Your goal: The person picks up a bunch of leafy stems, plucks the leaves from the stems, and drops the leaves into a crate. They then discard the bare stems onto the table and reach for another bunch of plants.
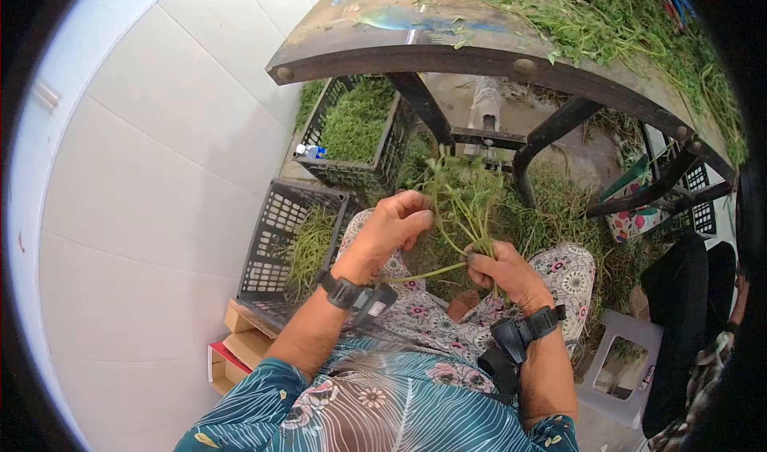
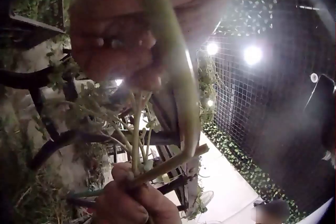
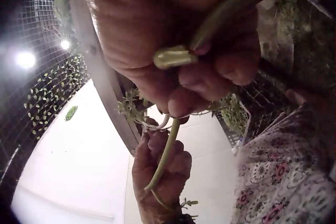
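Several slim green stems [image 1: 473,226], leafy-topped; right fingers [image 1: 481,266] pinch them; left fingers [image 1: 415,202] curl nearby, grip unclear.

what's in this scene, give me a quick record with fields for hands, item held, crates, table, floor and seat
left hand: fingers curled at the leafy part of the held stems
right hand: grips the lower part of the held stems
held stems: green, leafy toward the table
farther crate: black, holds fine greens
nearer crate: holds long cut stems
table: loose greens on top
floor: plant litter under the table
stool: pale, beside the person's right leg
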### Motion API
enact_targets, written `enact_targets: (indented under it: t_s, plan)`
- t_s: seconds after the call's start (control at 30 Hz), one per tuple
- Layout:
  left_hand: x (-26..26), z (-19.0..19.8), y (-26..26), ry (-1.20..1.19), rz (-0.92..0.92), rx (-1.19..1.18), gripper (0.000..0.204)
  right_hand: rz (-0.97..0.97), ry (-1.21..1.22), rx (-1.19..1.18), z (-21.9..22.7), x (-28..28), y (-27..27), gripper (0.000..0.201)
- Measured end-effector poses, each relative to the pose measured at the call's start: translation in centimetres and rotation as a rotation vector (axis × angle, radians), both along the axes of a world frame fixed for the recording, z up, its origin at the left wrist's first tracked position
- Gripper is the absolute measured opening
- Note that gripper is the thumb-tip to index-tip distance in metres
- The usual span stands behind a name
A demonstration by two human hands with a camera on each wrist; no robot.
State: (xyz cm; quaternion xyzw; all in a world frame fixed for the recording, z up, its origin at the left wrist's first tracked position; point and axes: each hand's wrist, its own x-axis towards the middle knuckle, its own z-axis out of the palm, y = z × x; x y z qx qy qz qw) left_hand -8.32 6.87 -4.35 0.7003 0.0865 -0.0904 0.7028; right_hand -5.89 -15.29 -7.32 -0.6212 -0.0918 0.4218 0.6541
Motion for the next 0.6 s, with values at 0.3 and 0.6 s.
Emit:
enact_targets:
  t_s: [0.3,0.6]
  plan:
    - [0.0,1.0,1.0,-0.113,0.191,-0.049,0.012,-0.014,-0.004,0.008,-0.3,-0.1,-0.1,0.016]
    - [0.4,1.1,0.2,-0.076,0.019,0.092,0.018,0.004,-0.017,-0.006,-0.6,-0.1,0.0,0.016]
